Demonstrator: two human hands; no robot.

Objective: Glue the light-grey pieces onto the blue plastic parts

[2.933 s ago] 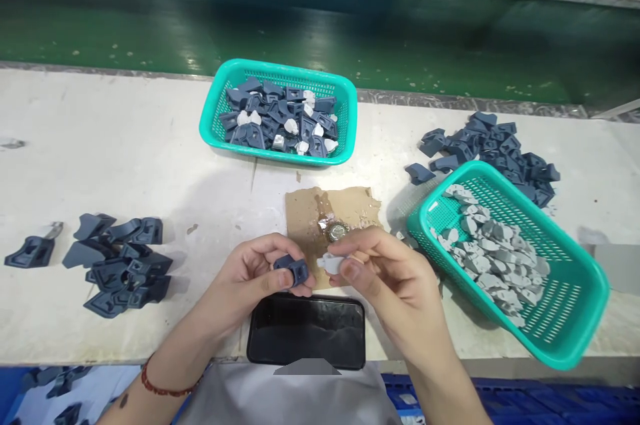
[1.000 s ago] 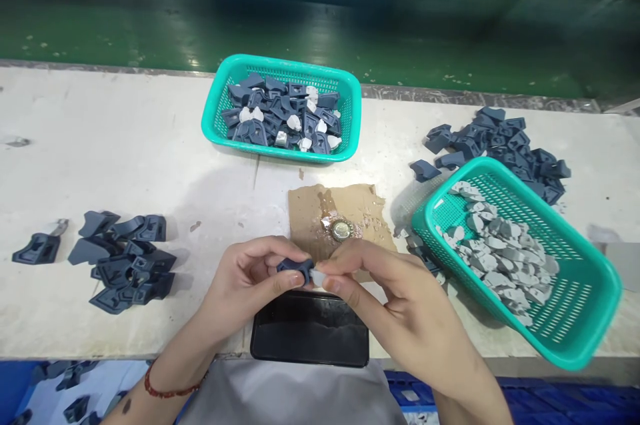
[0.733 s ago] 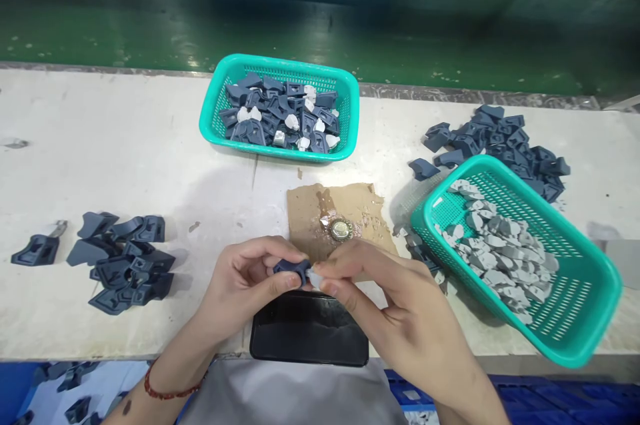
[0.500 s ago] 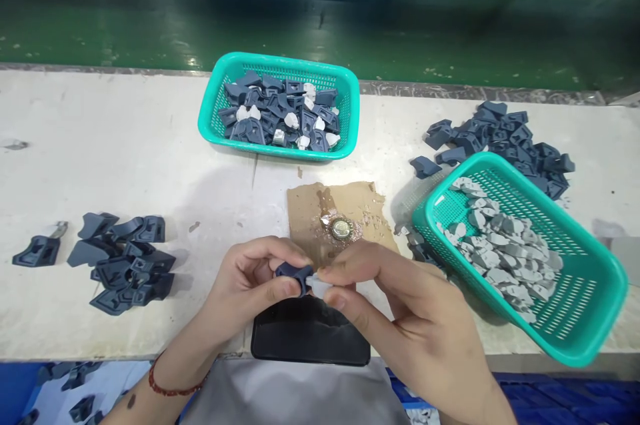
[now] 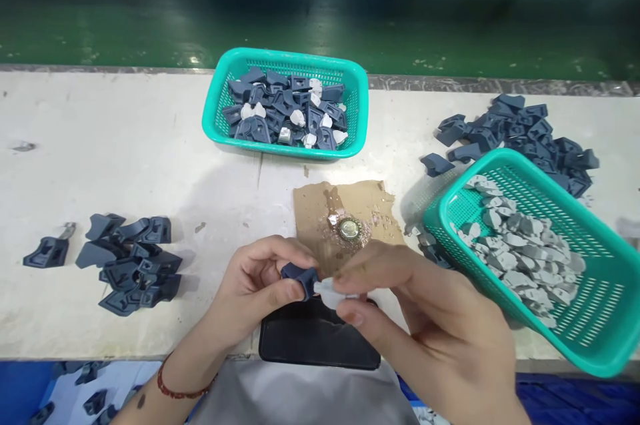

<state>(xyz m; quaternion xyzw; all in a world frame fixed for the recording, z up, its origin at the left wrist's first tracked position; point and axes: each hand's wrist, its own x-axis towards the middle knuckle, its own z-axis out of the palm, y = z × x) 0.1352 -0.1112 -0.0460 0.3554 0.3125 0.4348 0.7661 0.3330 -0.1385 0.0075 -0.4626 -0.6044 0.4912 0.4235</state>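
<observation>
The left hand (image 5: 265, 281) has its grip clamped on a dark block (image 5: 299, 280), above the far edge of the phone (image 5: 320, 341); the right hand (image 5: 425, 305) pinches a pale piece (image 5: 333, 293) between thumb and fingers, also over the phone's far edge, its narrow tip at the block's end; whether the tip sits inside, I cannot tell; just beyond the phone lies brown card (image 5: 310, 205) bearing a shiny disc (image 5: 349, 229); farther beyond the phone, a green basket (image 5: 285, 153) holds dark blocks and pale pieces; right of the phone, a second basket (image 5: 607, 366) holds pale pieces, with a dark heap (image 5: 530, 138) behind; well left of the phone, a dark pile (image 5: 135, 261) rests on the desk (image 5: 110, 165).
</observation>
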